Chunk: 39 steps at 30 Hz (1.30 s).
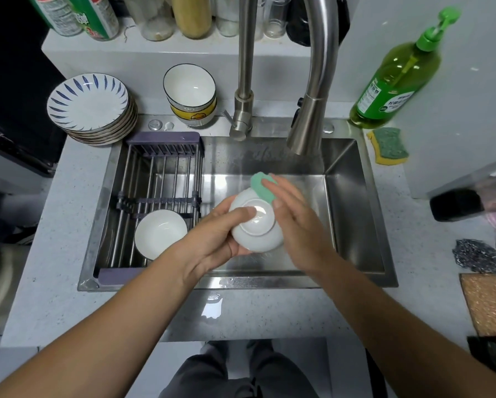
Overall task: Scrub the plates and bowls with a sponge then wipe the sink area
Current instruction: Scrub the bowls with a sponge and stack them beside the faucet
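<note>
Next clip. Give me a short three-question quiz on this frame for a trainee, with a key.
1. True or false: the left hand holds the bowl bottom up.
2. What does the right hand hold against that bowl? A) sponge B) cloth C) brush
3. Fill in: the rack in the sink holds ___ bowl(s).
Key: 1 true; 2 A; 3 one.

I see only a corner of the green sponge (pixel 259 183) past the right hand (pixel 295 225); the inside of the bowl (pixel 255 229) faces away. The bottles (pixel 192 15) behind the faucet (pixel 245 67) run off the top edge.
</note>
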Tool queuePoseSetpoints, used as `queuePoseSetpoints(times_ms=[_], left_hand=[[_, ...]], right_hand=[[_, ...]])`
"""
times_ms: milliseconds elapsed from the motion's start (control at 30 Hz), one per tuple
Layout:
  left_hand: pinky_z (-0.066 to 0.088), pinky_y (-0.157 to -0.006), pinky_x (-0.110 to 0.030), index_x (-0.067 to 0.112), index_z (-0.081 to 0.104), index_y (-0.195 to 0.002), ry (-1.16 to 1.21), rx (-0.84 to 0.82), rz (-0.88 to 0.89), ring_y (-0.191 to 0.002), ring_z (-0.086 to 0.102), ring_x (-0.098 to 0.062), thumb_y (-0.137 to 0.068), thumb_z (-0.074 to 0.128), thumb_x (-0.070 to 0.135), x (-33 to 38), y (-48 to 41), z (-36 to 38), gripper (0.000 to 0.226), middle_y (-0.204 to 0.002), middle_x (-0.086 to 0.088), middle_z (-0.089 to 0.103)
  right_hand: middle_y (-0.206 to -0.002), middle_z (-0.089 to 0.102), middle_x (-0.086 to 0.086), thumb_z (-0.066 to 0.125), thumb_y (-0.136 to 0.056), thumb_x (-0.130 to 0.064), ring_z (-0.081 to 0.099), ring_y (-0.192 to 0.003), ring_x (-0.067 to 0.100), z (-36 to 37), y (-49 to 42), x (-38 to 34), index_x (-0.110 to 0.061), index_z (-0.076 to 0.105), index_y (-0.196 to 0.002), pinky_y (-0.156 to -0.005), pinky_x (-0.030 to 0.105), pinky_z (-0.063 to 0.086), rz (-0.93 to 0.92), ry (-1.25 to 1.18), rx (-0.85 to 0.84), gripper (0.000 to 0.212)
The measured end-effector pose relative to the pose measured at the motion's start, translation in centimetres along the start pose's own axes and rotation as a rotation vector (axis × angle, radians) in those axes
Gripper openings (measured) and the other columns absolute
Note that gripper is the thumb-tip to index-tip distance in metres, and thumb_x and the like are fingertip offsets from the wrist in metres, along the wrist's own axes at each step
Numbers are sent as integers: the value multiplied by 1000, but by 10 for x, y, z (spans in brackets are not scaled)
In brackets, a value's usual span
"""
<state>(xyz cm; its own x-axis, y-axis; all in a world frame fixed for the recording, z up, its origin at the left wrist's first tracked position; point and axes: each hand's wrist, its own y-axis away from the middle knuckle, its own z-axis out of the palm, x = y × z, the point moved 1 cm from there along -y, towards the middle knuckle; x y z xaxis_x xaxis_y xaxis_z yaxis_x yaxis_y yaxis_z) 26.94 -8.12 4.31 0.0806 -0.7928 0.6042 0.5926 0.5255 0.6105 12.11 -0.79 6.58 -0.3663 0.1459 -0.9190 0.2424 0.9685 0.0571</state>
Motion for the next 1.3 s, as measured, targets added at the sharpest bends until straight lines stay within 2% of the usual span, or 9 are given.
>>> queuePoseSetpoints(times_ms=[133, 300, 367, 467, 667, 867, 1033, 1200, 1300], left_hand=[[56, -91, -60, 25, 61, -131, 82, 35, 29, -96, 74, -26, -83, 68, 18, -8, 2, -6, 49, -112, -9, 74], [58, -87, -60, 23, 60, -132, 41, 50, 51, -93, 75, -22, -94, 63, 6, -18, 8, 7, 41, -111, -5, 74], [62, -79, -53, 22, 60, -133, 86, 101, 76, -92, 75, -23, -96, 62, 7, -14, 5, 6, 40, -113, -7, 73], [60, -85, -57, 18, 54, -139, 143, 139, 106, -97, 74, -26, -98, 61, 12, -9, 3, -1, 43, -117, -11, 72], [63, -79, -51, 22, 58, -135, 73, 129, 104, -93, 75, -20, -94, 65, 7, -15, 7, 11, 44, -114, -5, 73], [63, -72, -50, 20, 55, -132, 203, 208, 131, -93, 76, -25, -98, 62, 12, -5, 1, 1, 35, -120, -12, 71], [64, -71, -49, 21, 55, -131, 269, 176, 75, -93, 77, -27, -97, 62, 12, -17, 3, 11, 35, -111, -6, 75], [54, -98, -61, 21, 52, -128, 315, 224, 169, -105, 73, -31, -99, 61, 15, -12, -5, 9, 31, -123, -15, 72], [51, -104, -58, 17, 51, -137, 259, 209, 186, -114, 71, -31, -99, 62, 14, -19, -2, 11, 41, -128, -15, 71]], right_hand=[[-161, 28, -5, 37, -106, -21, 19, -151, 7, 12, 23, 12, -16, 43, -149, -124, 40, 17, -258, 252, -50, 44], [-148, 45, -16, 33, -102, -30, 37, -139, -2, 3, -4, 18, -35, 53, -136, -121, 38, 30, 126, -175, 94, 40], [-153, 37, -18, 32, -103, -27, 29, -144, -3, 11, 4, 11, -32, 49, -141, -123, 35, 24, 54, -89, 77, 42], [-159, 19, -20, 33, -103, -20, 11, -149, -4, 26, 23, 10, -29, 37, -150, -124, 26, 13, -79, 108, 12, 48], [-145, 50, -13, 33, -102, -33, 44, -134, 1, 13, -2, 14, -44, 49, -133, -117, 40, 36, 192, -218, 209, 36], [-164, 22, -13, 35, -107, -10, 18, -149, -3, 36, 33, 16, -38, 33, -148, -122, 22, 20, 39, -34, 92, 50], [-151, 45, -12, 35, -106, -9, 38, -140, 0, 21, 4, 21, -40, 46, -139, -120, 37, 33, 204, -168, 219, 47], [-159, 28, -17, 44, -105, -19, 24, -146, -5, 41, 24, 8, -37, 36, -148, -121, 26, 25, 165, -211, 123, 47], [-144, 43, -14, 56, -100, -31, 45, -128, -6, 39, 19, 1, -33, 41, -141, -103, 17, 42, 242, -245, 218, 45]])
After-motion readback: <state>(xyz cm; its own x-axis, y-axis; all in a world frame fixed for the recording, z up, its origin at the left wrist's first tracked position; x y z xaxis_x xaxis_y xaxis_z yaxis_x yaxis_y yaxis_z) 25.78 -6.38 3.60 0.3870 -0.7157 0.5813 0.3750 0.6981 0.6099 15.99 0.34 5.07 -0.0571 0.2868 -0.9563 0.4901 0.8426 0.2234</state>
